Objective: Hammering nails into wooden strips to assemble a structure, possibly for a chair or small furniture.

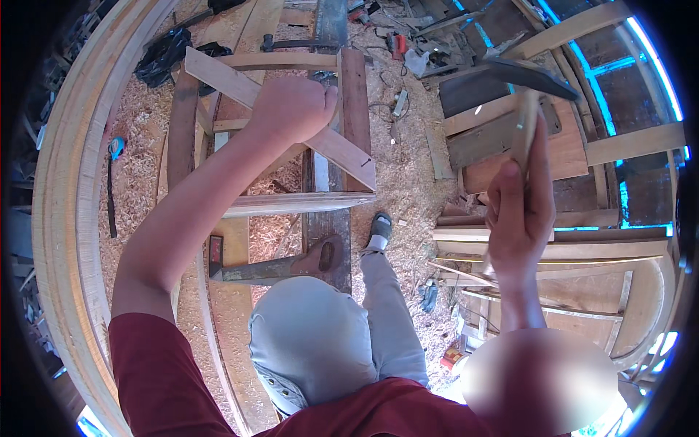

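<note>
My right hand (520, 207) is raised on the right, its fingers wrapped round the wooden handle of a hammer (526, 124). The dark hammer head is up high and slightly blurred. My left hand (295, 109) is closed over a diagonal wooden slat (338, 151), with its fingertips hidden. That slat lies across a rectangular wooden frame (357, 95). A nail (366, 162) sticks up from the slat's near right end, over the frame's right-hand piece. Just in front of me lies a handsaw (258, 272) with a brown handle.
Wood shavings (408, 197) cover the floor. A blue tape measure (116, 148) and a black bag (164, 54) are at the left, beside long curved timber (69, 218). Wooden panels (502, 167) and a rounded wooden piece (648, 306) lean at the right. Another hammer (268, 44) rests beyond the frame.
</note>
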### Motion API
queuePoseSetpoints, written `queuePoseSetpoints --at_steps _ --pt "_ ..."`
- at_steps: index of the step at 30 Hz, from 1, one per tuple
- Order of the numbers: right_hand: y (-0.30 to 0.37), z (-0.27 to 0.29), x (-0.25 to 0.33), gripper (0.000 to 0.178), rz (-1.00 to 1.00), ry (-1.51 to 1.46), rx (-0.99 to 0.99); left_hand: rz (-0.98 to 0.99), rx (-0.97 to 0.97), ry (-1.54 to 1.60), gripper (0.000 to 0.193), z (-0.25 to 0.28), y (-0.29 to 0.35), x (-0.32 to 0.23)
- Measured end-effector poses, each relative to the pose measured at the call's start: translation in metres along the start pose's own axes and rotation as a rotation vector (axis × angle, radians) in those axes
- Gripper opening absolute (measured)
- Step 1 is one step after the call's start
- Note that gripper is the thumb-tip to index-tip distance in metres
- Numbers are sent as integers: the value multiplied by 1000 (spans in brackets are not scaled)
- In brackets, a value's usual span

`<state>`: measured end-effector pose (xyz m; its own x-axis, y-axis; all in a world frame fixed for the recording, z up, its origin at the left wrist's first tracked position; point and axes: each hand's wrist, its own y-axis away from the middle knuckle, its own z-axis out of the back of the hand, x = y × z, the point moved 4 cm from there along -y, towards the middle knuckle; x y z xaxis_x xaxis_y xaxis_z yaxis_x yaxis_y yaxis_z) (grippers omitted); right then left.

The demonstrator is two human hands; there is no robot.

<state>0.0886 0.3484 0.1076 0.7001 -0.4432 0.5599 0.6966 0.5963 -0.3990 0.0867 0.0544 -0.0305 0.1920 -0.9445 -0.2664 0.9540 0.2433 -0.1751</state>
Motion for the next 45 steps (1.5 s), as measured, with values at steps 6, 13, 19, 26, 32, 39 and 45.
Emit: queuePoseSetpoints --at_steps 6,13,19,26,32,39,45 --pt "23 -45 -39 59 -33 212 591 1 33 -39 58 -9 -1 0" --pt "24 -23 -34 59 134 164 101 -3 28 -35 57 -2 -8 -11" --pt "3 -21 1 62 97 61 263 36 47 -27 58 -5 -1 3" --pt "36 -57 -22 62 -198 358 778 42 63 -23 57 -4 -5 -5" --pt "-8 5 23 60 -195 -185 39 38 2 3 57 -2 3 2" --pt "14 -53 -18 61 -493 229 761 42 65 -10 57 -6 0 -1" --pt "-23 3 9 57 -280 -203 10 38 23 -15 57 -9 7 12"
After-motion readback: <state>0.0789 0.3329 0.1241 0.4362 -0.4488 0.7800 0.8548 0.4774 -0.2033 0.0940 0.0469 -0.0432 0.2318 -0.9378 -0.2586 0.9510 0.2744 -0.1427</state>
